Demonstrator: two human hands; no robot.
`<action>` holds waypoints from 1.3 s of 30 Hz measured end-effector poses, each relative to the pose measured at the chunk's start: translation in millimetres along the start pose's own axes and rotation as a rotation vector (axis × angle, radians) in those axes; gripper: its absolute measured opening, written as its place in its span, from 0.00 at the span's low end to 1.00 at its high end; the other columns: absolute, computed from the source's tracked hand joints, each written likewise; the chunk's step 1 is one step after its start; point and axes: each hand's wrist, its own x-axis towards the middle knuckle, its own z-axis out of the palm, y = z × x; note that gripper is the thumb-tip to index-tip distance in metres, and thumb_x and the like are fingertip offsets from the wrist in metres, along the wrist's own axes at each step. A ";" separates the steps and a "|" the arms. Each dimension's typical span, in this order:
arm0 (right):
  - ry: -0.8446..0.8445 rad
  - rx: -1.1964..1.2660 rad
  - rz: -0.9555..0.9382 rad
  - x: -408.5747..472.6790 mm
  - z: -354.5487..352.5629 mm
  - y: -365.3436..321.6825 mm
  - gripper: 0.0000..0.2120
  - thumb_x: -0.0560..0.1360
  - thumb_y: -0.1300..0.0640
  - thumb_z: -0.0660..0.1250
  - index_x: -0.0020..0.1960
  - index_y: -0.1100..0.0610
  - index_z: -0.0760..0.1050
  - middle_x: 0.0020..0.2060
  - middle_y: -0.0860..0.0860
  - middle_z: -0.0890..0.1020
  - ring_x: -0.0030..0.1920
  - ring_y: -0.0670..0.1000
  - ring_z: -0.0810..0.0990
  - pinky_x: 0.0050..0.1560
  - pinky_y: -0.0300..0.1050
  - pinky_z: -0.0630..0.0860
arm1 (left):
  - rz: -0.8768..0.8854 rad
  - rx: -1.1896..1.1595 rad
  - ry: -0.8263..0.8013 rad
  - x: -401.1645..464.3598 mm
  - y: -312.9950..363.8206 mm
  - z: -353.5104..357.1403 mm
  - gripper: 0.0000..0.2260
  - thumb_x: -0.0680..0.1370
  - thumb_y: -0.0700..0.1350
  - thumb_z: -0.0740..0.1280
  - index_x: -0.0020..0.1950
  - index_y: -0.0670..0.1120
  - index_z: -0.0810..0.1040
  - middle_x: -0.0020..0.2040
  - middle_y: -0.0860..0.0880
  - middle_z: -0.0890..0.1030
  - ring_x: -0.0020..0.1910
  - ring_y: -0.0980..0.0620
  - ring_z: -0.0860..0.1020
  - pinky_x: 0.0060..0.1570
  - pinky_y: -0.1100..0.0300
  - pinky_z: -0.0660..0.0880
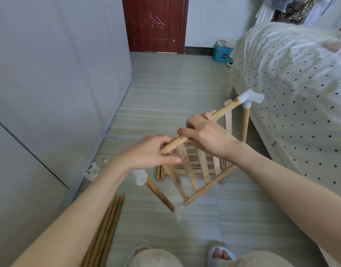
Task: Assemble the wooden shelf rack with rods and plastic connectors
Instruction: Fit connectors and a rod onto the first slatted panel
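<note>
Both hands hold the slatted shelf panel (194, 166) up off the floor by its top rod (202, 126). The right hand (206, 135) has its fingers curled over the rod's middle to steady it. The left hand (152, 151) pinches the bare near end, probably readying it for the white connector (139, 176) just below those fingers. Spare rods (106, 228) lie on the floor below the left forearm.
</note>
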 end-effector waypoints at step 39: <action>-0.413 1.074 1.750 -218.5 207.9 -9.0 0.12 0.79 0.66 0.54 0.57 0.68 0.71 0.36 0.57 0.72 0.32 0.54 0.71 0.30 0.45 0.71 | -0.757 -0.575 0.046 -38.9 -164.5 186.8 0.10 0.78 0.43 0.65 0.46 0.37 0.79 0.35 0.44 0.76 0.32 0.51 0.73 0.28 0.66 0.70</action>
